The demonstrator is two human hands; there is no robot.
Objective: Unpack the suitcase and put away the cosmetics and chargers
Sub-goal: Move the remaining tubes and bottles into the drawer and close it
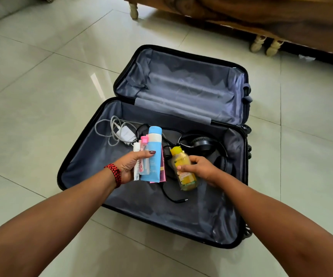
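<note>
An open black suitcase (pixel 75 156) with grey lining lies flat on the tiled floor. Over its near half, my left hand (pixel 130 166) grips a bundle of cosmetics: a blue tube (pixel 154 154), a pink-capped tube (pixel 144 156), a thin white tube (pixel 136 166) and a pink sachet behind them. My right hand (pixel 201 167) holds a yellow-capped bottle (pixel 183 172) of orange liquid. In the suitcase lie a white charger with its coiled cable (pixel 124 133), black headphones (pixel 203 146) and a black cable (pixel 173 198).
The suitcase lid (pixel 181 86) lies open on the far side with nothing in it. A wooden bed frame (pixel 261 19) on cream legs runs along the top right. Glossy floor tiles (pixel 41 96) surround the suitcase.
</note>
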